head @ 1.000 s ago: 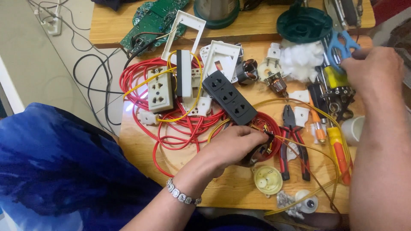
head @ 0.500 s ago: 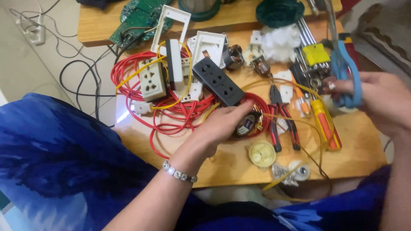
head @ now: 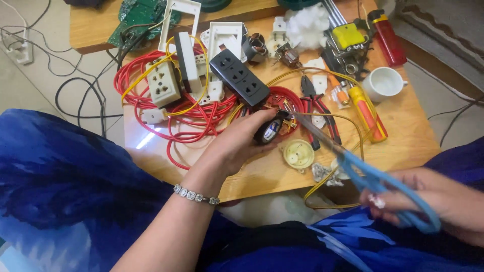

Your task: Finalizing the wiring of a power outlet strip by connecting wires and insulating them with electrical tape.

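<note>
Scissors point(head: 353, 156) with blue handles sit gripped in the right hand point(head: 433, 201), blades angled up to the black tape roll point(head: 268, 129) that the left hand point(head: 237, 143) pinches above the table point(head: 403, 146), steadying it at the tips.

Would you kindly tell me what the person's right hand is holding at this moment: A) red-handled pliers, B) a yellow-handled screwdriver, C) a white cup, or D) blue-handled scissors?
D: the right hand grips the blue-handled scissors, whose blades point toward the black tape roll in the left hand.
</note>
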